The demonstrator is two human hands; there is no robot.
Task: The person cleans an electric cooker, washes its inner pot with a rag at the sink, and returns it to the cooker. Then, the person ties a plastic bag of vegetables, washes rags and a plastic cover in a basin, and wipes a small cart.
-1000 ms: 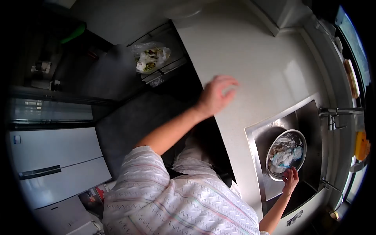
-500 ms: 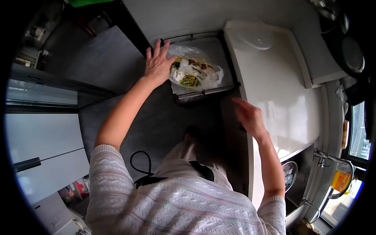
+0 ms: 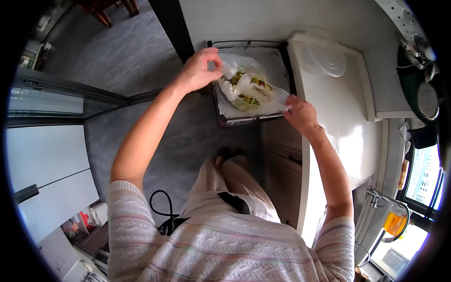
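A clear plastic bag (image 3: 256, 94) with green and yellow scraps and white crumpled pieces in it lies on a cart's top shelf (image 3: 277, 58) lined with pale sheeting. At the bag's left edge, my left hand (image 3: 199, 70) pinches with thumb and forefinger, on the bag's rim as far as can be seen. My right hand (image 3: 300, 113) has its fingers closed on the bag's right edge, near the cart's front right corner and the counter.
Right of the cart runs a white counter (image 3: 333, 98) with a clear round lid (image 3: 331, 63) on it. A faucet (image 3: 387, 195) and a yellow bottle (image 3: 394, 223) are at the lower right. White cabinets (image 3: 47, 155) stand at the left; a black cable loop (image 3: 162, 202) hangs near my waist.
The view has turned from the sink to the cart. My left hand has gone from spread fingers to a pinch at the bag, and my right hand has come up to the bag's right edge.
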